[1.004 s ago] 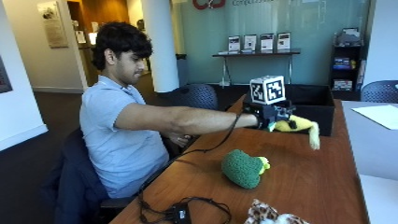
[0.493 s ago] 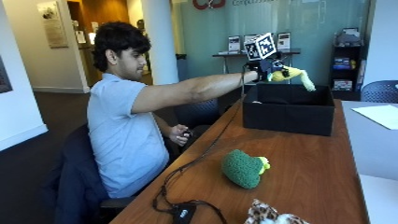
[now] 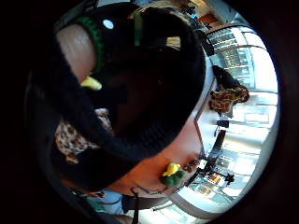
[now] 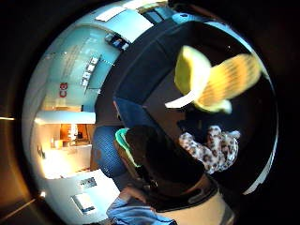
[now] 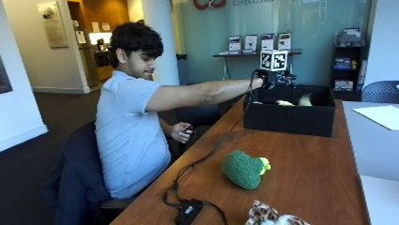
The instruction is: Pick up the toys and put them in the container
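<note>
Counted: one black container [image 5: 290, 117]; one yellow toy [image 4: 213, 84] and one spotted toy [image 4: 213, 150] inside; one green toy [image 5: 243, 168], one spotted toy [image 5: 268, 216] on table [image 5: 312, 164].

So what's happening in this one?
A person seated at the wooden table reaches the gloved right hand over the black container. A yellow toy shows just below the palm, above the container's inside, where a leopard-print toy already lies. Whether the hand holds the yellow toy cannot be told. A green toy and another spotted toy lie on the table, outside the container.
</note>
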